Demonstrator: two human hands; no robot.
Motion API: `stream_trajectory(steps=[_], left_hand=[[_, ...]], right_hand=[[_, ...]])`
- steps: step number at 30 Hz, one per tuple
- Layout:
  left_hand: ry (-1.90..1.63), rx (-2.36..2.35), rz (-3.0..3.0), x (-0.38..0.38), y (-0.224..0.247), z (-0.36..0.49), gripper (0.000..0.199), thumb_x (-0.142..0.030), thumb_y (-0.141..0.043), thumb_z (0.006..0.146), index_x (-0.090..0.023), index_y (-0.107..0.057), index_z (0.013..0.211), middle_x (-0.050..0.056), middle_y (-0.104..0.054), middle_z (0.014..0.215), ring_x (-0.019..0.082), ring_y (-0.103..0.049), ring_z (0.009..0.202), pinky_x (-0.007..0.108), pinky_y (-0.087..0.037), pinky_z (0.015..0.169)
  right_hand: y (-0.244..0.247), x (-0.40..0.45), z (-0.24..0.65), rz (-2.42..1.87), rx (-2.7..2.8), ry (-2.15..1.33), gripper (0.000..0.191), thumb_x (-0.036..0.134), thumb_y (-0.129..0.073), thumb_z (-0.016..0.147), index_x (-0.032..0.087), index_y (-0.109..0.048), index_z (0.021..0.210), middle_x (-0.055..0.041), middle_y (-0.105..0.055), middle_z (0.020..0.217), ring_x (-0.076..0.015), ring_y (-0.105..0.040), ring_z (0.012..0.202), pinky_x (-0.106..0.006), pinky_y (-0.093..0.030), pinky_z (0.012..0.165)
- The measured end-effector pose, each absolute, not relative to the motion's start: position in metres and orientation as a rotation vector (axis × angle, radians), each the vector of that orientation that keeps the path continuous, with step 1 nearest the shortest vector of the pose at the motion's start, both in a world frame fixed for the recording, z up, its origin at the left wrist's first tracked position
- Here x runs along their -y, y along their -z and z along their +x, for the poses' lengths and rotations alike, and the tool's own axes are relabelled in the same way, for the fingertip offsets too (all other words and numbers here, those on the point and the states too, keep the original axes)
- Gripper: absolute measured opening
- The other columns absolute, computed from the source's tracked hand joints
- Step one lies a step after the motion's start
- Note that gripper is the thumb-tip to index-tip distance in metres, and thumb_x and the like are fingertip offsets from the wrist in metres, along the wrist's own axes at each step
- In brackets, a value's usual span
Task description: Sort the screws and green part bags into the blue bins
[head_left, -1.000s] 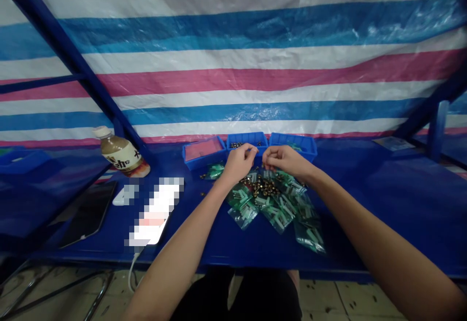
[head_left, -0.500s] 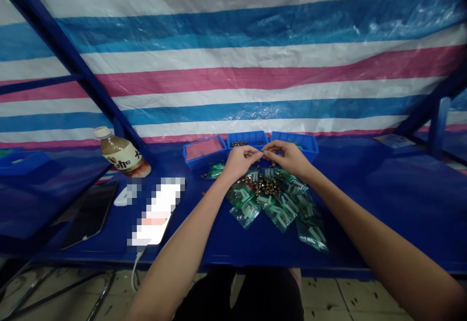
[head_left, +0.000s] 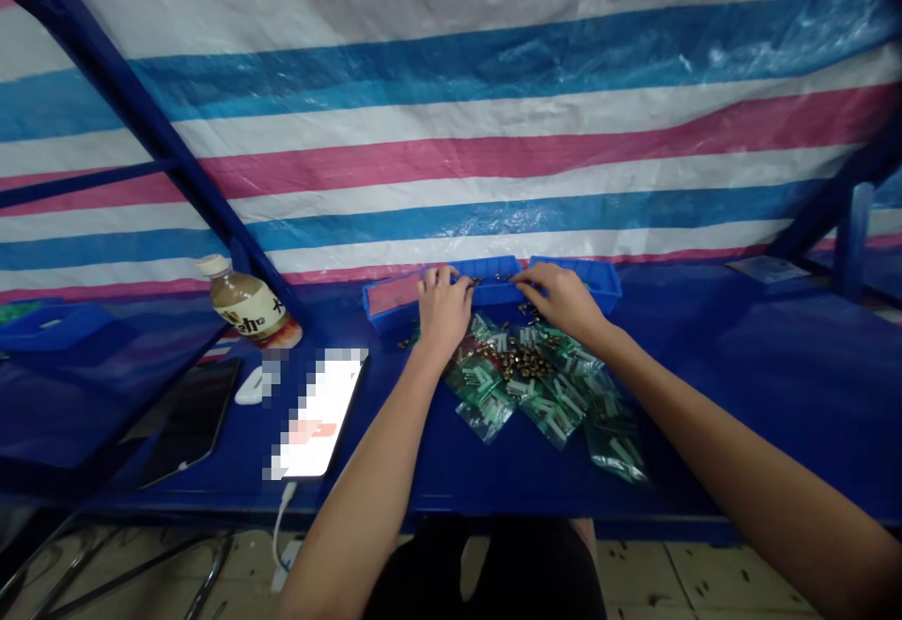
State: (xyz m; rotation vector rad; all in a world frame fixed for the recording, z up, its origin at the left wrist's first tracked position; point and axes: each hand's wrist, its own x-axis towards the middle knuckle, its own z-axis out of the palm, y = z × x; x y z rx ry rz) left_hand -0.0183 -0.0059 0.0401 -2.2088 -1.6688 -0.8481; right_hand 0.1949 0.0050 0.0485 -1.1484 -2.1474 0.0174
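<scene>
Our left hand (head_left: pixel 443 305) rests curled on the near rim of the middle blue bin (head_left: pixel 493 293), our right hand (head_left: pixel 560 299) loosely spread just beside it; whether either pinches anything we cannot tell. Below both wrists lie brass fittings (head_left: pixel 525 360), likely small, hard and rolling, best pinched singly by the sides.

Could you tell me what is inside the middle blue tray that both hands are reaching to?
The middle blue tray holds a few small brass-coloured parts near its back. The left hand and right hand and the front wall hide the rest of its floor.
</scene>
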Motion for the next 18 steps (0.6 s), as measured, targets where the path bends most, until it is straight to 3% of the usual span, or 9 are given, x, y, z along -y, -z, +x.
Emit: stream_trajectory(steps=[4, 8, 13, 18], left_hand=[[0.727, 1.666, -2.239, 0.001, -0.032, -0.021, 0.026, -0.025, -0.047, 0.096, -0.026, -0.068, 0.111, 0.008, -0.062, 0.117, 0.030, -0.044, 0.114, 0.046, -0.036, 0.091], [0.685, 1.698, -2.273, -0.002, -0.031, -0.020, 0.028, -0.024, -0.043, 0.097, -0.026, -0.066, 0.113, 0.007, -0.064, 0.115, 0.029, -0.046, 0.113, 0.045, -0.036, 0.091], [0.571, 1.708, -2.349, -0.002, -0.034, -0.019, 0.026, -0.019, -0.043, 0.096, -0.019, -0.061, 0.115, 0.009, -0.066, 0.111, 0.026, -0.050, 0.112, 0.038, -0.039, 0.091], [0.631, 1.699, -2.353, 0.000, -0.036, -0.017, 0.023, -0.017, -0.046, 0.093, -0.017, -0.061, 0.110, 0.012, -0.068, 0.105, 0.028, -0.055, 0.108, 0.040, -0.041, 0.089]], right_hand=[[-0.047, 0.008, 0.204, -1.058, 2.468, -0.246, 0.019, 0.029, -0.057, 0.092, 0.020, -0.072, 0.096, -0.0056, -0.072, 0.089, -0.0207, -0.064, 0.081, -0.032, -0.046, 0.073], [-0.049, 0.013, 0.199, -0.970, 2.663, -0.366, 0.019, 0.034, -0.063, 0.088, 0.020, -0.072, 0.099, -0.0067, -0.070, 0.097, -0.0221, -0.062, 0.092, -0.033, -0.046, 0.081], [-0.047, 0.017, 0.191, -1.013, 2.698, -0.358, 0.010, 0.025, -0.063, 0.087, 0.018, -0.070, 0.088, -0.0075, -0.068, 0.092, -0.0205, -0.062, 0.086, -0.031, -0.045, 0.076], [-0.044, 0.018, 0.190, -0.963, 2.552, -0.417, 0.014, 0.027, -0.060, 0.088, 0.018, -0.070, 0.084, -0.0055, -0.068, 0.085, -0.0185, -0.061, 0.077, -0.031, -0.045, 0.071]])
